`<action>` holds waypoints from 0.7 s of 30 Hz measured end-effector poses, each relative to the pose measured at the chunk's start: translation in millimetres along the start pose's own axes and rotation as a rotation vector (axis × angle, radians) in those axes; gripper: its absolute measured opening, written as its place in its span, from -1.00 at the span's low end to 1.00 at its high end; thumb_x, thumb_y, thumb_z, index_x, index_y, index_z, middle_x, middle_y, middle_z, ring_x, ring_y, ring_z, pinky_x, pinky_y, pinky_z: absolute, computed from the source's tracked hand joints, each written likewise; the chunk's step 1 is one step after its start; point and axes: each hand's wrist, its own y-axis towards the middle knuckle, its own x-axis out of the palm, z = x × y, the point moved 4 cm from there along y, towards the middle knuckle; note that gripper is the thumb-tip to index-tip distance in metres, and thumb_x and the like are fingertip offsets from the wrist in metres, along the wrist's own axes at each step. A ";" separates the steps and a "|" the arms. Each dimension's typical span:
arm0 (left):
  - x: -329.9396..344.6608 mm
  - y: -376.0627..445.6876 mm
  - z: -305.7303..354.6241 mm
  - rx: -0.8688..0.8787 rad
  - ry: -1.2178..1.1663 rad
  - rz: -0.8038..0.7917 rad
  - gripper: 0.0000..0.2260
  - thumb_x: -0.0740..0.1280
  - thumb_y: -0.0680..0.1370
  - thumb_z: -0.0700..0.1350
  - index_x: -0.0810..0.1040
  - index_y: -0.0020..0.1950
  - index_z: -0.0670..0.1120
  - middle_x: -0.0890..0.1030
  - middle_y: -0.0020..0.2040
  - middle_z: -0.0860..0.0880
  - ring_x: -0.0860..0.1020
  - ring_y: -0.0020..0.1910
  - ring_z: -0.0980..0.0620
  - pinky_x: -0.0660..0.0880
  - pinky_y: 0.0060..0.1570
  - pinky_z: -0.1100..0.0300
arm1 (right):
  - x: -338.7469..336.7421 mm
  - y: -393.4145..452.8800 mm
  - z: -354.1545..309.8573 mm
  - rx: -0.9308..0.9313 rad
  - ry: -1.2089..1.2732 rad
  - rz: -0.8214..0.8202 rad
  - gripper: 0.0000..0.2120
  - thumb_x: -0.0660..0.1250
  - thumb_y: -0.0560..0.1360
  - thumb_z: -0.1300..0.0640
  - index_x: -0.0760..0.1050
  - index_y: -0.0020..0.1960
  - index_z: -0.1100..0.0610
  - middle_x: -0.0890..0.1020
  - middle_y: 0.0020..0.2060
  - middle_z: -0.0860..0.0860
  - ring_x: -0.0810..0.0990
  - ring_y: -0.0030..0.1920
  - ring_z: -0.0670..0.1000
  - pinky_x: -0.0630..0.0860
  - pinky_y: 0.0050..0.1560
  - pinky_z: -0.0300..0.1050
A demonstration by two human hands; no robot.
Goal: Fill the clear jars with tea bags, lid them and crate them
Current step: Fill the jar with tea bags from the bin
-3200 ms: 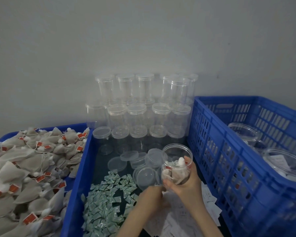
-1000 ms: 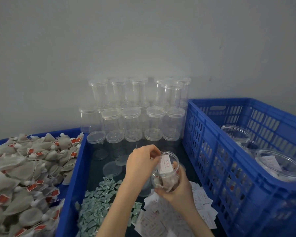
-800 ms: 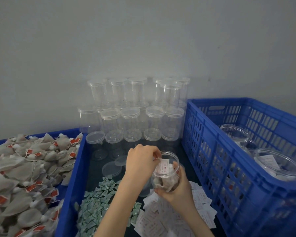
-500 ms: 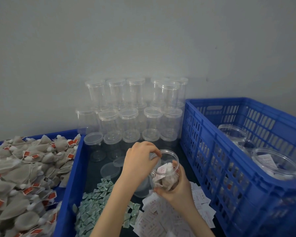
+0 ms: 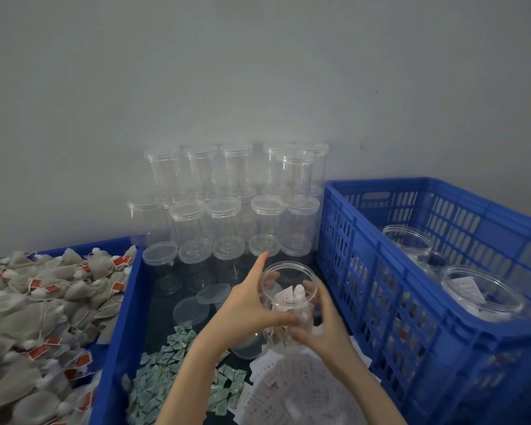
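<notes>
The left hand [image 5: 252,305], done tucking the paper slip [image 5: 284,300] in, is now gripping the open jar [image 5: 288,299] together with the right hand [image 5: 322,329], mid-bench beside the crate [image 5: 411,338]. Filling looks finished; lidding is coming next.

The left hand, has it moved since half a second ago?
Yes. The left hand left the mouth of the jar and now grips its left side, lower against the loose lids.

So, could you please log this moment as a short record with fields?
held item: open jar, no lid, tea bags and a paper slip inside
left hand: grips the jar's side
right hand: grips the jar's other side
loose lids: flat in the tray
crate: right of jar, holds jars
tea bags: heaped at left
</notes>
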 end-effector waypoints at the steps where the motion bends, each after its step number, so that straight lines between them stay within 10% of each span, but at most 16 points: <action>1: -1.2 -0.9 1.9 0.017 0.026 0.019 0.07 0.54 0.15 0.29 -0.03 0.50 0.31 0.41 0.26 0.34 0.39 0.20 0.44 0.36 -0.02 0.55 | -5.4 0.7 -8.1 -0.012 -0.007 0.026 -0.01 0.53 0.18 -0.27 0.13 0.49 -0.20 0.41 0.40 -0.25 0.38 0.40 -0.25 0.37 0.39 -0.15; 9: 8.2 -2.2 15.4 0.067 0.018 0.138 -0.19 0.49 0.11 0.13 0.33 0.34 0.24 0.50 0.21 0.33 0.45 0.15 0.43 0.37 -0.04 0.57 | -15.7 18.7 -60.9 -0.067 -0.394 0.029 -0.01 0.62 0.22 -0.16 0.27 0.53 0.01 0.43 0.31 -0.19 0.42 0.34 -0.18 0.42 0.36 -0.16; 16: 16.9 -9.8 41.8 0.196 -0.216 0.198 -0.16 0.52 0.38 -0.02 0.03 0.45 0.25 0.31 0.39 0.32 0.32 0.36 0.35 0.34 0.23 0.48 | -49.7 25.5 -124.9 -0.131 -0.525 0.135 -0.09 0.56 0.27 -0.14 0.30 0.51 0.09 0.45 0.37 -0.06 0.48 0.29 -0.10 0.47 0.29 -0.15; 21: 13.0 -11.4 49.5 0.208 -0.192 0.294 -0.56 0.37 0.53 -0.06 0.35 0.35 0.22 0.44 0.30 0.27 0.42 0.28 0.30 0.42 0.27 0.20 | -116.6 47.5 -197.9 -0.223 -0.484 0.354 -0.27 0.48 0.36 -0.21 0.43 0.42 0.11 0.55 0.21 -0.09 0.55 0.15 -0.11 0.38 -0.01 -0.44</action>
